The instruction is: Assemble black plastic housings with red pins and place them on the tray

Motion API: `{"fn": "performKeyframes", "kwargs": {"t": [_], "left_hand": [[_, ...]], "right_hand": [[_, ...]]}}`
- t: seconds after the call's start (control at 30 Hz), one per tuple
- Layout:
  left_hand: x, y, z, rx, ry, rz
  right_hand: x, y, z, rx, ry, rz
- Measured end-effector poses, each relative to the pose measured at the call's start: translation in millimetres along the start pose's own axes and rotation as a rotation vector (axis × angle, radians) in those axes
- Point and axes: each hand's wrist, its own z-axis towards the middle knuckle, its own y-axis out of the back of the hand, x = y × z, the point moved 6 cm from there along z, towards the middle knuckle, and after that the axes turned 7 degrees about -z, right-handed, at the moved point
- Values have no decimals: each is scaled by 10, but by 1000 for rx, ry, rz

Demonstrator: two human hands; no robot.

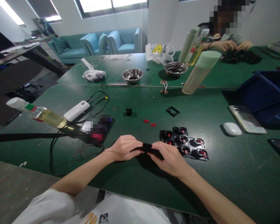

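Note:
Both of my hands meet near the front of the green table, pinching a dark part (147,147) between them. My left hand (124,148) grips its left side, and my right hand (169,157) grips its right side. Just beyond my right hand lies a group of several black square pieces (182,140) with red parts inside. Two small red clips (146,121) rest further back. A small black block (128,112) stands behind my left hand, and a flat black square frame (172,111) lies to the right of it.
Metal bowls (132,75), a plastic bag of parts (93,75) and a tall bottle (200,73) stand farther back. A drink bottle (45,115) and power bank (77,110) lie left; a phone (246,119) and blue bin (266,93) right. A person's hands (231,46) work opposite.

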Motion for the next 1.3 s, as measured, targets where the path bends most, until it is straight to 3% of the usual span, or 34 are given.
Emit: {"fn": "performKeyframes", "kwargs": {"t": [1.3], "left_hand": [[-14,19,24,-24,-7,-5]], "right_hand": [[13,10,-2,-15,12,0]]}}
